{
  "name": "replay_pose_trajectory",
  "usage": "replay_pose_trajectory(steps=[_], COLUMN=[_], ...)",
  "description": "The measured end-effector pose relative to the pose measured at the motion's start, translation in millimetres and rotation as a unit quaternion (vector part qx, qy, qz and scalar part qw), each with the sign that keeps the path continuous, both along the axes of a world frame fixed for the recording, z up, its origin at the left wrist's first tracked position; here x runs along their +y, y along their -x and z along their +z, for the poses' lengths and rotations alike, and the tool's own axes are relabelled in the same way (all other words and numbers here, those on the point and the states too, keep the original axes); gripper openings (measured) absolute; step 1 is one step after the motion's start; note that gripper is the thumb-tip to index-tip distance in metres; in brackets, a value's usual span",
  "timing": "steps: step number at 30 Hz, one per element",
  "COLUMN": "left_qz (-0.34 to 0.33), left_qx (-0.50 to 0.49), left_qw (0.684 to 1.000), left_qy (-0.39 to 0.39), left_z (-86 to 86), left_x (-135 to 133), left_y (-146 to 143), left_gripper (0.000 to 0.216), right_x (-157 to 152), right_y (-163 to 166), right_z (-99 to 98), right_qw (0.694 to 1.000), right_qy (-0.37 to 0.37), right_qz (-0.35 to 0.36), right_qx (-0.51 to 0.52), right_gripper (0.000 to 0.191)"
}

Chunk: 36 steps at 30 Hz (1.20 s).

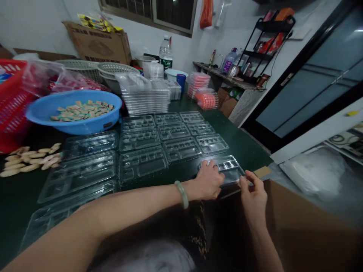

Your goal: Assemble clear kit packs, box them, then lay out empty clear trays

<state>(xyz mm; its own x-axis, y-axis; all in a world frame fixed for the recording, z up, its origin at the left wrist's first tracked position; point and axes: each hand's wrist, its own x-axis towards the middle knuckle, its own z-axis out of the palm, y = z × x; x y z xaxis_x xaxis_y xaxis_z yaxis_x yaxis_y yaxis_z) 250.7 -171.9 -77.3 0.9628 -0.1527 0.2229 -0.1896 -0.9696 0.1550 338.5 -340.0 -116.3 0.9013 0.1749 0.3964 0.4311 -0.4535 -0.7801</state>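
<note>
A clear plastic compartment tray (231,170) lies at the table's near right edge, between both hands. My left hand (209,180), with a pale green bangle on its wrist, is closed over the tray's left end. At the right corner, my right hand (254,194) pinches the rim between thumb and fingers. Rows of similar clear trays (181,149) cover the dark green table to the left. Just below the hands stands an open cardboard box (295,223); its inside is dark.
A blue basin (76,126) of small wrapped pieces, a red basket (11,109) and wooden pieces (31,160) sit at the left. Stacked clear trays (146,98) and orange packs (207,99) stand behind. A plastic bag (314,170) lies right of the box.
</note>
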Motion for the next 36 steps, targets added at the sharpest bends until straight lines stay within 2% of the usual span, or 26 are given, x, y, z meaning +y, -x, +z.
replay_pose_trajectory(steps=[4,8,16,21,24,28,31,34,36], left_qz=[0.007,0.015,0.037,0.04,0.034,0.028,0.018,0.016,0.033], left_qx=[-0.023,-0.037,-0.046,-0.056,-0.071,-0.06,-0.055,-0.039,-0.023], left_qw=[1.0,0.999,0.998,0.997,0.996,0.997,0.998,0.999,0.999], left_qy=[0.0,-0.001,-0.009,-0.02,-0.033,-0.042,-0.036,-0.019,0.004], left_z=[-13.1,-15.8,-13.5,-11.2,-0.7,19.0,29.2,36.7,43.1], left_x=[-2,-1,-2,-4,-4,6,24,50,68], left_y=[-32,-49,-59,-55,-41,-5,29,61,83], left_gripper=[0.028,0.031,0.033,0.05,0.053,0.036,0.025,0.01,0.01], right_x=[-14,-22,-18,-15,-14,-6,12,37,55], right_y=[18,30,42,44,44,49,62,80,91], right_z=[2.1,-1.3,-5.6,-11.4,-17.5,-23.6,-24.1,-23.8,-24.0], right_qw=[0.998,0.999,0.991,0.989,0.99,0.993,0.989,0.985,0.984], right_qy=[0.0,-0.025,-0.029,-0.02,-0.015,0.023,0.051,0.057,0.077], right_qz=[-0.04,-0.007,0.063,0.074,0.074,0.064,0.096,0.132,0.148], right_qx=[-0.038,0.025,0.118,0.125,0.116,0.101,0.104,0.099,0.06], right_gripper=[0.045,0.044,0.04,0.044,0.047,0.053,0.055,0.048,0.045])
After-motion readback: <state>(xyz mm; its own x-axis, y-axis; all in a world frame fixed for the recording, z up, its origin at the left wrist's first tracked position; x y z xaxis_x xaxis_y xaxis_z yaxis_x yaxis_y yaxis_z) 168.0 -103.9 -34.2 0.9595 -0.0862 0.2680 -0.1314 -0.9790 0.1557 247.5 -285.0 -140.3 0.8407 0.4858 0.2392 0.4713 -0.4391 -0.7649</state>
